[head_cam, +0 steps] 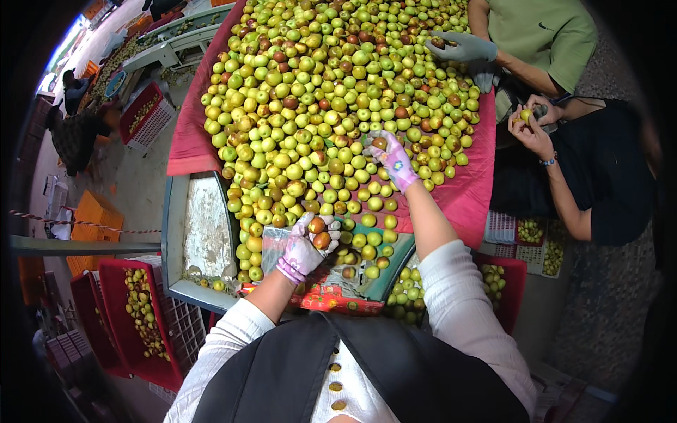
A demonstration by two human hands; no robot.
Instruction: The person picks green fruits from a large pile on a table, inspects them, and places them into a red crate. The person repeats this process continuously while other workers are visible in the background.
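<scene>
Green and brownish-red jujubes (296,127) cover a table spread with a red cloth (470,190). My left hand (309,244), in a white and lilac glove, is palm up near the table's front and holds two brownish-red jujubes (320,241). Farther out and to the right, my right hand (391,158), gloved alike, has its fingers around one brownish jujube (379,143) just over the pile. Between my forearms, loose jujubes lie on a green chute (404,248), beside a red printed sheet (338,301).
Red crates (127,322) of jujubes stand at the lower left, beside a metal-edged tray (206,227). At the right, a co-worker's gloved hand (460,46) holds a dark jujube, and another person's bare hands (534,121) hold a yellowish one. A crate (510,291) stands by my right arm.
</scene>
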